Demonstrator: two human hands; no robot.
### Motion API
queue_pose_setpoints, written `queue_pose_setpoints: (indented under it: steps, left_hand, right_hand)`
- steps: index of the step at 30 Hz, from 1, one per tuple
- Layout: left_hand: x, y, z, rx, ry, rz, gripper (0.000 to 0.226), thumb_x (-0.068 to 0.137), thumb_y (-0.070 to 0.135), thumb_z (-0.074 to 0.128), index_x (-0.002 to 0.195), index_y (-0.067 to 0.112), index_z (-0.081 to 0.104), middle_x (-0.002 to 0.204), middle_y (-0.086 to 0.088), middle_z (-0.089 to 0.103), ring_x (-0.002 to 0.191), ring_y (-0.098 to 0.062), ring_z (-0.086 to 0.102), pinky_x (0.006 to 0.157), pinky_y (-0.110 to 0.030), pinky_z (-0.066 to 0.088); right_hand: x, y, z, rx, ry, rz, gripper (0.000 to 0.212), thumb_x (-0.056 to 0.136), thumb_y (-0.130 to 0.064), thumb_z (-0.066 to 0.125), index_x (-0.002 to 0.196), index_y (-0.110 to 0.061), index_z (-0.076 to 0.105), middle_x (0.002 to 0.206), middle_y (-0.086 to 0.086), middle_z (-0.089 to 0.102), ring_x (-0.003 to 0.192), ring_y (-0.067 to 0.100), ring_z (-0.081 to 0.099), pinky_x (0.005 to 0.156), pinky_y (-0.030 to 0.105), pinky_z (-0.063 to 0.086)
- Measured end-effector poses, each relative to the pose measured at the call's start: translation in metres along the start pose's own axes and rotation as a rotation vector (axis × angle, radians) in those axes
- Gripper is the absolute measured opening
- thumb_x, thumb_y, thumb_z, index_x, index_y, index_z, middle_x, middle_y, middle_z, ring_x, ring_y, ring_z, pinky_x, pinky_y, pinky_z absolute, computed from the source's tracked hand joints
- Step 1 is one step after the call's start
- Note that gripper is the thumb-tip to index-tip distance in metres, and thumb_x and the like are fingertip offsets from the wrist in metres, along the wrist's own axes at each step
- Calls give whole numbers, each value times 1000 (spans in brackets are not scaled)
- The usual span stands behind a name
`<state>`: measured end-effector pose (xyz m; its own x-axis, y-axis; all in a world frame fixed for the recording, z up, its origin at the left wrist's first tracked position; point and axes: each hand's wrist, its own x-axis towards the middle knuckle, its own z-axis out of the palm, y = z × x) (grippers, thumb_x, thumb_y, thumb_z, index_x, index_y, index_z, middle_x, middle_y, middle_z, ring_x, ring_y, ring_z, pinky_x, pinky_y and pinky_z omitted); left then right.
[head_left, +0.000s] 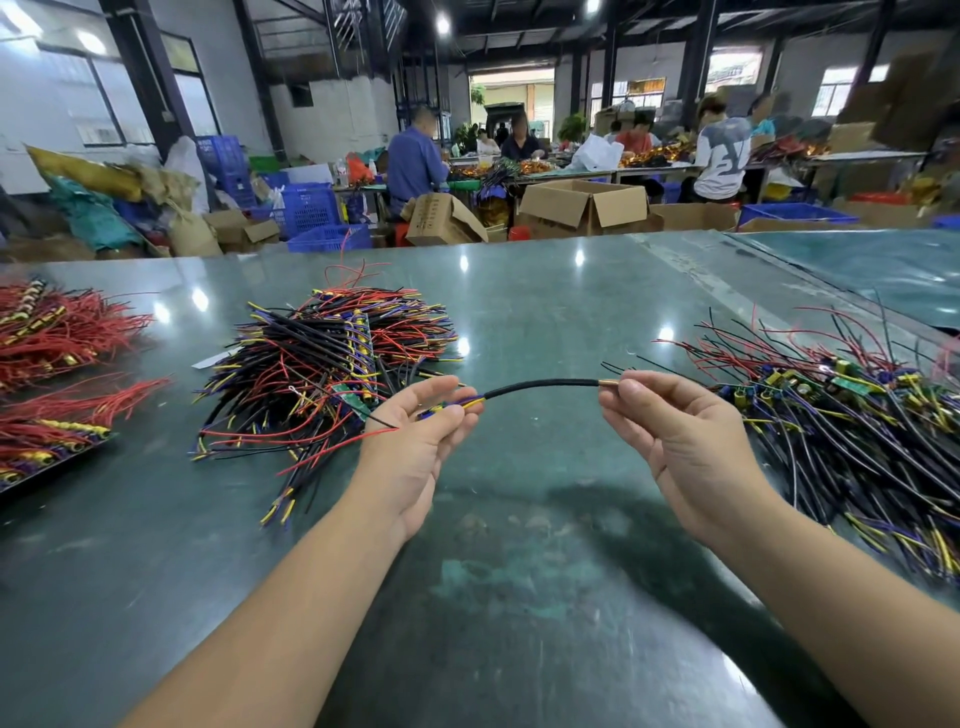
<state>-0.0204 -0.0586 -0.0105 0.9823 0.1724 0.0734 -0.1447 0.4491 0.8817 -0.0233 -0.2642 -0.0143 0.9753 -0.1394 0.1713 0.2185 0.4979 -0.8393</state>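
Head view, one frame. Black sleeved cable (540, 385) was held in the air above the green desk (519, 545), strung between both hands in a shallow upward arc, clear of the surface.

Left hand (415, 447): palm up, grip narrow, thumb and fingertips pinching the cable's left end where yellow and purple leads (448, 408) came out of the sleeve.

Right hand (675, 436): palm turned inward, grip narrow, thumb and forefinger pinching the brass-coloured ferrule (607, 383) at the cable's right end. Thin black strands stuck out beyond it.

On the desk: a central pile of wires (322, 374) in black, red, yellow and purple, with a small green board among them, lay just beyond the left hand. A second pile (841, 426), carrying small boards with capacitors, lay beside the right hand. Red wire bundles (57, 332) sat at the far left edge, well apart from the hands.

Background: cardboard boxes (587, 205), blue crates (311, 208), and people seated at far tables.
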Motion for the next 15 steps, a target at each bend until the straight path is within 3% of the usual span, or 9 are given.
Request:
queue_pose_setpoints:
  steps: [6,12,15]
  left_hand:
    - [1,3,-3,8,108,53,20,85,-14,55,89,5,58,82,-12,68,63,-11,70,60,-14,54]
    - [3,4,-6,16,113,48,20,85,-12,58,94,6,61,84,-13,69,65,-11,69,61,-13,53]
    - [3,3,-6,53,69,18,21,86,-11,57,97,5,62,88,-12,69,67,-10,70,62,-13,53]
  right_hand:
    - [4,2,-8,-674,-156,-170,12,87,-2,64,76,-8,67,57,3,66,50,12,59,55,19,53]
    - [0,8,-8,-785,-305,-125,20,89,-26,64,75,-14,69,54,0,59,47,10,38,46,17,32]
    - [-2,4,-6,-616,-299,-75,21,89,-19,62,69,-13,68,53,1,54,46,11,35,47,18,29]
